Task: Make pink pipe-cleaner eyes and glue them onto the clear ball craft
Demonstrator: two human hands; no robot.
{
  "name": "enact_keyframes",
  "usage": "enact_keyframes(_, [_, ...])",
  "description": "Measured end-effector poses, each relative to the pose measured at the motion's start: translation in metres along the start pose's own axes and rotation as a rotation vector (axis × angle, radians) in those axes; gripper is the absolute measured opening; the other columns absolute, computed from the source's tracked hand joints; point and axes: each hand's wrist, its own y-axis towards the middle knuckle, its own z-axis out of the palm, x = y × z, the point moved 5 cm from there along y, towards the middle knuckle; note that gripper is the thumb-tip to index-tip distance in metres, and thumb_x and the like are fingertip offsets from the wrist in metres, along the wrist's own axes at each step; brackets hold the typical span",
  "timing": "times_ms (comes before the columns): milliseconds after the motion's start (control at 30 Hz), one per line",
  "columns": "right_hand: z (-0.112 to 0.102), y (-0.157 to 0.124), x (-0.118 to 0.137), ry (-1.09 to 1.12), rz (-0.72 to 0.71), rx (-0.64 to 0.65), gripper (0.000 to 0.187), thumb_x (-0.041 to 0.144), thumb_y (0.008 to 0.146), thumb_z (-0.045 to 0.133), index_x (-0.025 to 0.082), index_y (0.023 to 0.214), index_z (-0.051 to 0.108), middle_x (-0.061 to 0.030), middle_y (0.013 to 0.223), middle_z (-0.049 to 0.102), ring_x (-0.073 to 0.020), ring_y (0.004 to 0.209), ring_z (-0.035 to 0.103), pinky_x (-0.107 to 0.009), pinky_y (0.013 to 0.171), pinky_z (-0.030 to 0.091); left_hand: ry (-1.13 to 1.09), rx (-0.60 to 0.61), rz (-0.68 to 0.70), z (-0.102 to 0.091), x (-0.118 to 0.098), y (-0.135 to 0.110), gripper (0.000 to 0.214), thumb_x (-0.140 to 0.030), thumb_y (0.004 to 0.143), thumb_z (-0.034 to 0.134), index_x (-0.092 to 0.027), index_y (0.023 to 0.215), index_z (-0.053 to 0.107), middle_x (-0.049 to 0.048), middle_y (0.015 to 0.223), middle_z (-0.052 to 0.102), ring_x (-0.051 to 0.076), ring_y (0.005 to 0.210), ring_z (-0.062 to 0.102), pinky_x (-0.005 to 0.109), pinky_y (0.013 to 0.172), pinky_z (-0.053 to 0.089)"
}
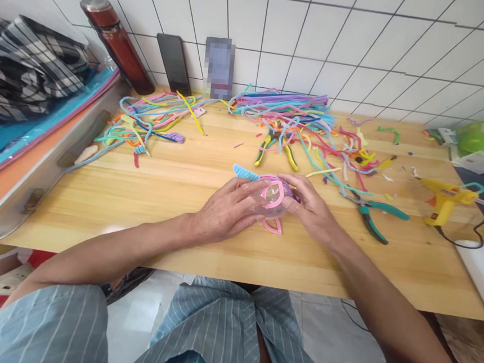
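Between both hands, low over the table's middle, is a rounded purplish see-through piece with pink pipe cleaner on it. My left hand is closed around its left side, the fingers laid across the top. On the opposite side, my right hand grips it with thumb and fingers. A pink pointed loop sticks out below, and a light blue ribbed pipe-cleaner shape shows beyond my left fingers. Whether these two are joined to the piece I cannot tell. My fingers hide much of it.
Loose pipe cleaners lie along the back. Yellow-handled pliers and green-handled pliers rest beyond and right of my hands. A yellow glue gun with its cord stands at right. At left are a plastic bin and a red thermos.
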Motion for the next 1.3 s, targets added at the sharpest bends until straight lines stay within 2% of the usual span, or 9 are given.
enact_keyframes(200, [0.005,-0.001,0.006,-0.01,0.006,-0.048,0.056,0.069,0.106,0.071,0.036,0.15,0.072,-0.0101,0.152,0.071,-0.0331,0.145,0.068,-0.055,0.123,0.058,-0.062,-0.08,-0.044,0.001,-0.001,0.0,0.019,-0.031,0.115,0.065,-0.022,0.132,0.066,0.0189,0.155,0.077,0.027,0.131,0.072,0.048,0.11,0.061])
enact_keyframes(367, [0.006,-0.003,0.014,-0.065,-0.074,-0.054,0.05,0.062,0.108,0.07,0.037,0.15,0.074,-0.0098,0.156,0.07,-0.0346,0.153,0.062,-0.059,0.134,0.048,-0.075,-0.099,-0.067,0.005,-0.001,-0.002,0.017,-0.029,0.113,0.069,-0.023,0.129,0.067,0.0174,0.153,0.079,0.026,0.136,0.073,0.049,0.112,0.061])
enact_keyframes(600, [0.005,-0.003,0.017,-0.085,-0.104,-0.026,0.045,0.061,0.109,0.068,0.04,0.148,0.078,-0.0092,0.158,0.069,-0.0351,0.156,0.06,-0.06,0.134,0.049,-0.106,-0.08,-0.08,0.008,0.003,-0.005,0.027,-0.03,0.115,0.063,-0.023,0.141,0.065,0.0179,0.154,0.078,0.028,0.138,0.073,0.052,0.113,0.062])
enact_keyframes(767, [0.005,-0.002,0.018,-0.08,-0.127,-0.02,0.041,0.059,0.11,0.067,0.04,0.145,0.08,-0.009,0.157,0.069,-0.0344,0.154,0.062,-0.06,0.133,0.049,-0.109,-0.129,-0.05,0.005,0.001,-0.004,0.027,-0.023,0.113,0.067,-0.022,0.14,0.065,0.0164,0.151,0.08,0.026,0.134,0.074,0.048,0.111,0.063])
enact_keyframes(1033, [0.006,-0.003,0.02,-0.079,-0.116,-0.018,0.041,0.06,0.11,0.066,0.041,0.143,0.08,-0.0085,0.155,0.071,-0.0358,0.154,0.062,-0.061,0.133,0.049,-0.119,-0.083,-0.071,0.007,0.003,-0.006,0.024,-0.027,0.115,0.064,-0.023,0.138,0.068,0.016,0.155,0.078,0.027,0.135,0.074,0.051,0.111,0.064])
enact_keyframes(1300, [0.008,-0.004,0.017,-0.083,-0.123,-0.041,0.041,0.061,0.111,0.065,0.041,0.144,0.079,-0.0083,0.155,0.071,-0.0363,0.154,0.061,-0.061,0.133,0.048,-0.154,-0.147,-0.057,0.005,0.002,-0.005,0.028,-0.018,0.109,0.07,-0.024,0.136,0.069,0.0152,0.153,0.08,0.025,0.133,0.075,0.049,0.111,0.063])
